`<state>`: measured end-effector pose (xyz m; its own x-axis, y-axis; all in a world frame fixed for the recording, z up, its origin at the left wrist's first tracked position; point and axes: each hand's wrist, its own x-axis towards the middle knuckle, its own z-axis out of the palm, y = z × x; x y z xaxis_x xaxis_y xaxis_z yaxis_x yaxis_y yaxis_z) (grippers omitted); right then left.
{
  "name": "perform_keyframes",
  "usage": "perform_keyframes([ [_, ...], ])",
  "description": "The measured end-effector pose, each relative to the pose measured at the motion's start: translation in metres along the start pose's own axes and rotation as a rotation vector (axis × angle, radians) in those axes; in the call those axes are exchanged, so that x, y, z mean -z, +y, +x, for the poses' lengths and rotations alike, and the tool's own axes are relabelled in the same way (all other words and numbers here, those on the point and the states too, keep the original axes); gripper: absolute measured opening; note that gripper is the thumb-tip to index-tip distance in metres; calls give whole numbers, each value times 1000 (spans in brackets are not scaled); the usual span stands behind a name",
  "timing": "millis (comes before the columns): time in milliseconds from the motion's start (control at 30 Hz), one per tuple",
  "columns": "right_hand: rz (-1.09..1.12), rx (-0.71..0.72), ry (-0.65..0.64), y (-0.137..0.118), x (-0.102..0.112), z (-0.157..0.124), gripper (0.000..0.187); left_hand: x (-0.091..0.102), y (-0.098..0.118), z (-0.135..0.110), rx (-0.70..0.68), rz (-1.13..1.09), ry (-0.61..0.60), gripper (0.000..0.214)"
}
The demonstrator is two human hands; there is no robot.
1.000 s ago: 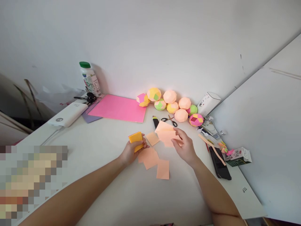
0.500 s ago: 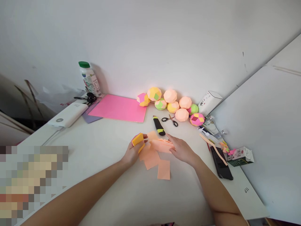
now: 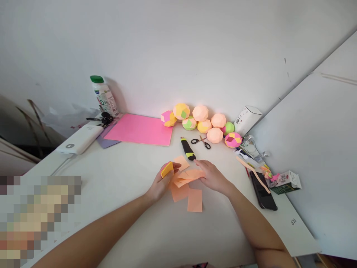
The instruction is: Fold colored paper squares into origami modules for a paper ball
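My left hand (image 3: 158, 185) is closed around a small pad of yellow and pink sticky notes (image 3: 167, 169). In my right hand (image 3: 212, 175) are several loose peach sticky notes (image 3: 192, 175), pinched at their right end and fanned toward my left fingers. Whether the left fingertips also touch those sheets, I cannot tell. Below them a single peach note (image 3: 195, 200) lies flat on the white table, beside another peach note (image 3: 180, 192) that is partly covered. A further peach sheet (image 3: 182, 162) rests just behind the hands.
Behind the hands lie a black-and-yellow utility knife (image 3: 187, 148) and scissors (image 3: 200, 141). Faceted paper balls (image 3: 200, 113) line the wall, next to a pink sheet (image 3: 139, 129). A phone (image 3: 262, 190) and a small carton (image 3: 286, 182) sit at right, a white power strip (image 3: 80, 140) at left.
My left hand has moved slightly right, closer to my right hand. The peach notes in my right hand are now lifted and fanned out across the gap between the hands.
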<state>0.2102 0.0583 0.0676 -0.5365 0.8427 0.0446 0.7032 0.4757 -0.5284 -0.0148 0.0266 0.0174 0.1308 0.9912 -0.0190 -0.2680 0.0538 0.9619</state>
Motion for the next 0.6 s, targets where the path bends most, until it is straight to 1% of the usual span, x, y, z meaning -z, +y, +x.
perform_keyframes([
  [67, 113, -66, 21, 8, -1, 3, 65, -1, 1, 0, -5, -1, 28, 37],
  [167, 312, -160, 83, 13, -6, 10, 47, -3, -1, 0, -34, -29, 75, 39],
  [267, 449, -222, 150, 6, -12, 15, 28, -4, -3, 1, -28, -48, 151, 43],
  [333, 494, -220, 170, -2, -17, 15, 22, -4, -3, 1, -18, -38, 205, 44],
  [400, 514, -183, 163, -9, -23, 14, 23, -4, -1, 2, -5, -35, 255, 44],
  [467, 512, -128, 125, -13, -28, 13, 26, -4, 0, 3, 11, -58, 291, 43],
  [533, 494, -88, 95, -13, -32, 11, 33, -4, 1, 3, 18, -93, 301, 44],
  [600, 480, -80, 96, -11, -36, 10, 41, -3, -1, 3, 18, -121, 279, 45],
])
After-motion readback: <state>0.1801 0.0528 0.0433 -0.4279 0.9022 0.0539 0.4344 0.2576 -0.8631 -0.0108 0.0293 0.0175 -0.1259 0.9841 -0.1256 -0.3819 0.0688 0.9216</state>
